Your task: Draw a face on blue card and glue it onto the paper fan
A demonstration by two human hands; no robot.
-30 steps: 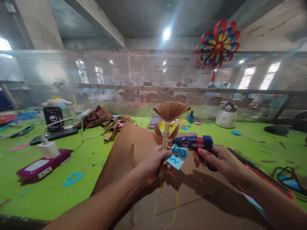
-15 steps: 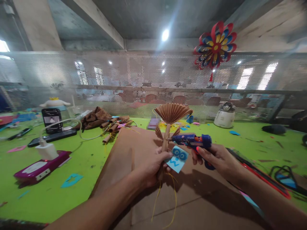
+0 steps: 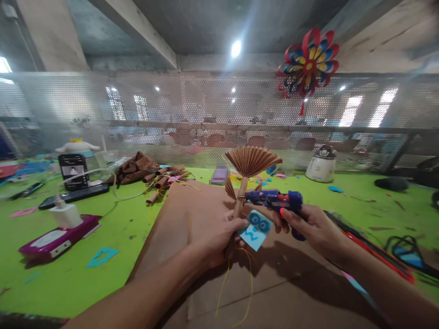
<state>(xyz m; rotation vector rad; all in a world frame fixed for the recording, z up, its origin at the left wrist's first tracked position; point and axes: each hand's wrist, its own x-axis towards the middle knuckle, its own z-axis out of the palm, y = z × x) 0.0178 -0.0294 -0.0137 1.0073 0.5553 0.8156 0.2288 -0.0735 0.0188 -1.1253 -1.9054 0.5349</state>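
My left hand point(image 3: 228, 235) is closed around a brown paper tube point(image 3: 242, 189), held upright and leaning slightly right. A pleated paper fan point(image 3: 253, 161) tops the tube, and smaller pleated pieces point(image 3: 230, 188) stick out at its sides. Beside my left thumb is a light blue paper square point(image 3: 255, 230) with a drawn face. Yellow strings point(image 3: 251, 283) hang below. My right hand point(image 3: 308, 224) grips a dark blue glue gun point(image 3: 274, 199), its red light lit near my thumb. The nozzle points left at the tube, touching or nearly touching it just under the fan.
Brown cardboard point(image 3: 206, 205) lies under my hands on the green table point(image 3: 130, 246). Leftward are a purple power strip point(image 3: 61, 237) with a white charger and a propped phone point(image 3: 73, 171). Several paper rolls point(image 3: 161, 183) lie behind. A white bottle point(image 3: 321, 164) stands at back right.
The tube with its fan has shifted slightly right and tilted a little more that way. The blue paper square has moved slightly right and down. The glue gun stays almost in place.
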